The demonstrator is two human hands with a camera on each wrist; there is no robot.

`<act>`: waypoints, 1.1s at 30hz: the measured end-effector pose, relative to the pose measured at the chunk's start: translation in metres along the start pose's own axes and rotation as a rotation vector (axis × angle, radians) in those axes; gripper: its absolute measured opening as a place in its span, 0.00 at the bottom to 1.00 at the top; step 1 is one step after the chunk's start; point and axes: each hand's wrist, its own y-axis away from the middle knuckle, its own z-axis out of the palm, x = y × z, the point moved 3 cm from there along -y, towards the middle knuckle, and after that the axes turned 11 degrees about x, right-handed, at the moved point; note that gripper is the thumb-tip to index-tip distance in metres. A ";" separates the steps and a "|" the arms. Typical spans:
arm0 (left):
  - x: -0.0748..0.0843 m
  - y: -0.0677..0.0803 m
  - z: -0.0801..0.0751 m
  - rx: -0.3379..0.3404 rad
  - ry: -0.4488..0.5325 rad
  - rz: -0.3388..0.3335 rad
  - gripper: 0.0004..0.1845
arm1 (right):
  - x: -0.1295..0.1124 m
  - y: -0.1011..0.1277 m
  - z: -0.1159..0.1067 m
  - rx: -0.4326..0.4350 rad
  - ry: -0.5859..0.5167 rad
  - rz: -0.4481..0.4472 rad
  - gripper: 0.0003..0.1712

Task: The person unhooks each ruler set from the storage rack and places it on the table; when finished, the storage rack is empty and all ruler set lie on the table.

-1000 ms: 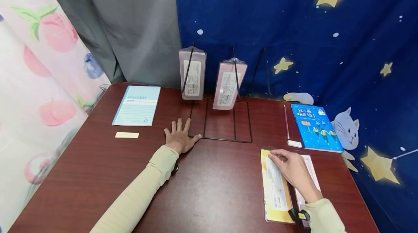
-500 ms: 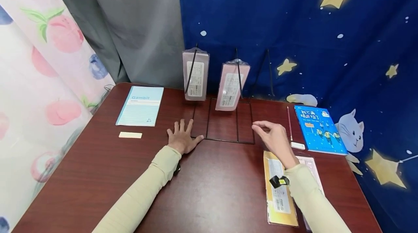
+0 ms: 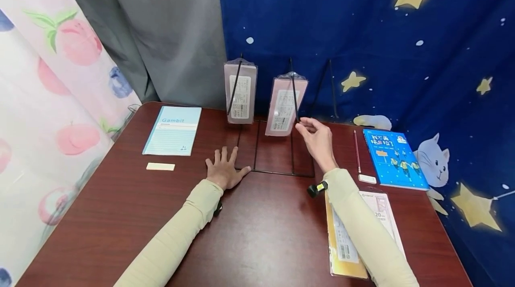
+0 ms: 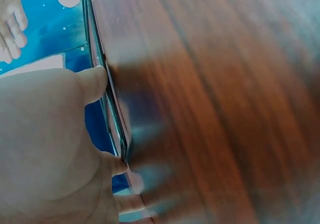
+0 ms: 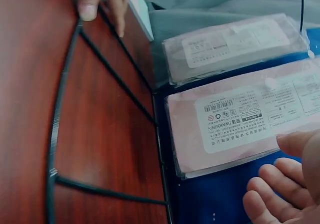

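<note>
The right hand [image 3: 318, 139], fingers loosely curled and empty, hovered just beside the pink packet [image 3: 283, 106]; a gentle pinch at its lower edge seemed wisest.

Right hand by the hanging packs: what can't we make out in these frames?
- Right hand: head view shows its back, so whether the fingertips touch the rack hook or the right pink pack is unclear; the right wrist view cuts the fingers at the edge.
- Pack label: print too small.
- Left hand: left wrist view blurred, palm fills it.
- Yellow packet: right sleeve covers part.
</note>
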 end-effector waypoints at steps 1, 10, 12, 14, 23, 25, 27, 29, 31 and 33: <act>-0.001 -0.001 0.001 -0.007 -0.006 -0.003 0.47 | -0.001 -0.004 0.003 0.011 -0.022 0.002 0.18; -0.005 -0.010 0.010 -0.011 -0.023 -0.002 0.49 | -0.005 -0.023 0.014 0.058 -0.153 0.024 0.17; -0.005 -0.010 0.010 -0.014 -0.021 -0.004 0.49 | -0.007 -0.025 0.015 0.052 -0.153 0.019 0.17; -0.005 -0.009 0.010 -0.015 -0.020 -0.003 0.48 | -0.008 -0.027 0.016 0.044 -0.144 0.022 0.17; -0.004 -0.008 0.009 -0.018 -0.022 -0.005 0.48 | -0.013 -0.026 0.016 0.031 -0.066 0.001 0.18; -0.004 -0.007 0.008 -0.016 -0.021 -0.006 0.48 | -0.014 -0.025 0.017 0.029 -0.087 -0.001 0.17; -0.004 -0.006 0.007 -0.021 -0.022 -0.006 0.48 | -0.015 -0.025 0.018 0.029 -0.112 -0.002 0.17; -0.003 -0.004 0.006 -0.020 -0.022 -0.006 0.47 | -0.016 -0.025 0.019 0.030 -0.133 -0.004 0.18; -0.003 -0.004 0.006 -0.025 -0.022 -0.007 0.47 | -0.016 -0.025 0.020 0.030 -0.147 -0.002 0.19; -0.002 -0.003 0.004 -0.015 -0.017 -0.006 0.47 | -0.016 -0.024 0.020 0.030 -0.154 0.001 0.20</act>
